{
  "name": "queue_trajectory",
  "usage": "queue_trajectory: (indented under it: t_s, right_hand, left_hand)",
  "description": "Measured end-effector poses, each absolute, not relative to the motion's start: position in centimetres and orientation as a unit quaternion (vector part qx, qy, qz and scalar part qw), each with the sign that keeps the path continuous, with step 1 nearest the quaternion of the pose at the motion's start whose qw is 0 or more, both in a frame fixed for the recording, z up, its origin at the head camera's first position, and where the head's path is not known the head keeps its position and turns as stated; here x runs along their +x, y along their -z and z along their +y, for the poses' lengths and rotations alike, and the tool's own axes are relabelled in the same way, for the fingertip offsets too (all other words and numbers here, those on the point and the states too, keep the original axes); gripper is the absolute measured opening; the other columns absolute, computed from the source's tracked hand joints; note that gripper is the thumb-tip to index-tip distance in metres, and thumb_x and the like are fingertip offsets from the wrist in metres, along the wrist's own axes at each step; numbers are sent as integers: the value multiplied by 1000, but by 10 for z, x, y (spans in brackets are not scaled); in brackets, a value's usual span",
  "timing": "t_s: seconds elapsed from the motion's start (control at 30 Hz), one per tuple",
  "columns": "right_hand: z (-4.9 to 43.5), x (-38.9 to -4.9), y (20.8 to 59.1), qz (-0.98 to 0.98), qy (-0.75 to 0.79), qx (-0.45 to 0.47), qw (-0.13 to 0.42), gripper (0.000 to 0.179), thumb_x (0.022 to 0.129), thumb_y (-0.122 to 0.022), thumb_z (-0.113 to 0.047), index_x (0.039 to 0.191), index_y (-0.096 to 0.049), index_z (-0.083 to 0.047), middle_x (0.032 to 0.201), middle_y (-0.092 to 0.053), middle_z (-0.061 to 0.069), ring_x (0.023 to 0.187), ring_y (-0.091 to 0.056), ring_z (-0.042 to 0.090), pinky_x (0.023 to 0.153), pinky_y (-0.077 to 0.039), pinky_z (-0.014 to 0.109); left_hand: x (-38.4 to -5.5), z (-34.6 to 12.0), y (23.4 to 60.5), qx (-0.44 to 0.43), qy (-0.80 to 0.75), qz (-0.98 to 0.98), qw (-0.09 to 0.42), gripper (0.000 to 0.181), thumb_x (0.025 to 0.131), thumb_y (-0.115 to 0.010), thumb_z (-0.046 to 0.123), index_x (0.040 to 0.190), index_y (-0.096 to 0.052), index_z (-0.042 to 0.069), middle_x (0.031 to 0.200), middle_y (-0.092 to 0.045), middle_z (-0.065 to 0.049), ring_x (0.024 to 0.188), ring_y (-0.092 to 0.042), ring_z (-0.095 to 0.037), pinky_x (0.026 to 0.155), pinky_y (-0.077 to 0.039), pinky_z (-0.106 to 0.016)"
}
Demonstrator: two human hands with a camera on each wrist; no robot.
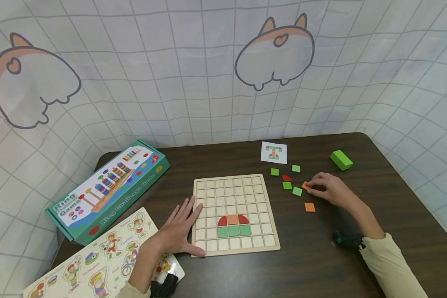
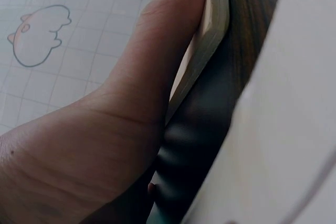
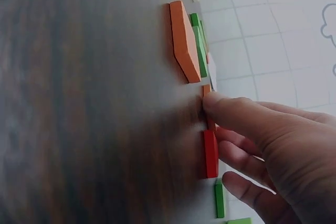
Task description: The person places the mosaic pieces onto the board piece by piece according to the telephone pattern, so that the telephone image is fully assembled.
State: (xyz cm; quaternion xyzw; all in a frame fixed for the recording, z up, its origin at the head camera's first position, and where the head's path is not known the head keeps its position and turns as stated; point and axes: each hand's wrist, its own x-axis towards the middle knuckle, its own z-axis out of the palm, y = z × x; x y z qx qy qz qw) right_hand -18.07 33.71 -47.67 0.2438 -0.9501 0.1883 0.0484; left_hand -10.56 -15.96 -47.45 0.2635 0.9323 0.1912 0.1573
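My left hand (image 1: 176, 232) rests spread at the left edge of a wooden grid board (image 1: 242, 251), fingers extended, thumb at the near corner. On the board lie three green squares (image 1: 233, 231), with an orange square (image 1: 232, 219) above the middle one between two red quarter-round pieces (image 1: 222, 221). To the board's right, my right hand (image 1: 331, 191) pinches an orange square tile (image 1: 305, 186) at the tabletop. Nearer me lies another orange tile (image 1: 310, 207). Several loose green tiles (image 1: 296, 191) and a red piece (image 1: 286, 178) are left of this hand. In the right wrist view, a red piece (image 3: 210, 154) shows by the fingers.
A pattern card (image 1: 273, 152) lies behind the loose tiles. Farther right sits a green block (image 1: 341, 160). At left are a green game box (image 1: 108, 190) and an illustrated board (image 1: 93, 265), which reaches under the left forearm. A patterned curtain (image 1: 208, 82) hangs behind the table.
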Motion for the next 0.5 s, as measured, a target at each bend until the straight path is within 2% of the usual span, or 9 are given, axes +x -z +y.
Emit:
queue_trajectory:
  t_s: [0.17,0.33,0.43,0.5]
  right_hand:
    - [324,-180,474,-945,-201,245,84,25,83,-75,-11,107,-74,-7,96,-67,8,82,-62,21,67,-52,35]
    - [274,-178,460,-903,-266,312,128,27,78,-78,-6,105,-75,-8,97,-68,7,76,-60,20,58,-48,29]
    - [229,-173,457,-876,-281,376,108,28,77,-79,-7,105,-75,-9,99,-68,5,79,-59,17,61,-48,26]
    - [201,-168,456,-869,-271,409,70,28,81,-78,-12,108,-75,-11,101,-68,3,85,-59,15,67,-50,25]
  left_hand:
    - [-105,-160,475,264,-196,931,160,127,65,-76,69,157,-10,11,164,6,-16,152,0,-38,121,-8,-58]
    - [-106,-161,477,265,-197,932,153,128,64,-77,68,157,-11,11,164,5,-17,152,0,-39,120,-9,-59]
    - [-107,-160,478,262,-192,934,152,128,64,-76,70,157,-11,11,165,5,-16,152,0,-38,121,-10,-59]
    - [-107,-160,479,259,-186,935,155,128,64,-75,71,158,-10,13,165,6,-15,152,1,-37,121,-9,-58]
